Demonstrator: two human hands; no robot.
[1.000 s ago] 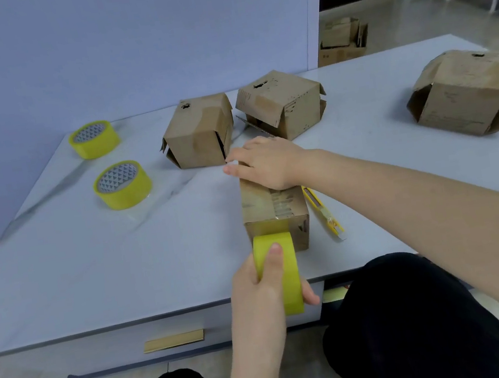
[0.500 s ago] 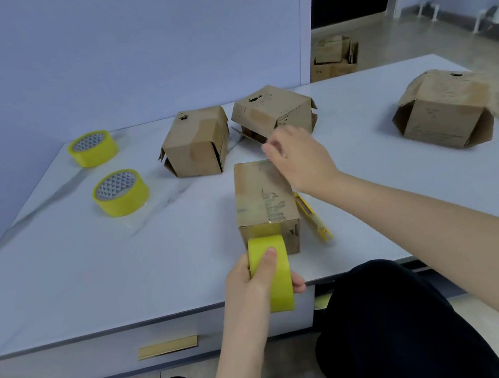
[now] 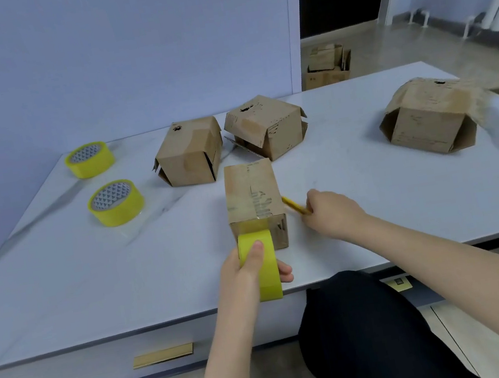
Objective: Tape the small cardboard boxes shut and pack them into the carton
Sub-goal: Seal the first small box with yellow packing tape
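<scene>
Tape roll (image 3: 261, 264) pinched upright in left hand (image 3: 248, 273), thumb on its rim, held against near face of small box (image 3: 252, 195) at front of table (image 3: 93, 277) | right hand (image 3: 332, 212) has left box top, now curled round yellow cutter (image 3: 294, 206) just right of box | judgement: strip laid, cut comes next, packing not begun.

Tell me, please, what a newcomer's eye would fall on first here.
The bright yellow tape roll gripped by the left hand at the table's near edge, against the small box. Right of that box, the right hand pinches a yellow cutter. Two spare tape rolls sit far left, and three open-flapped boxes lie beyond.
</scene>
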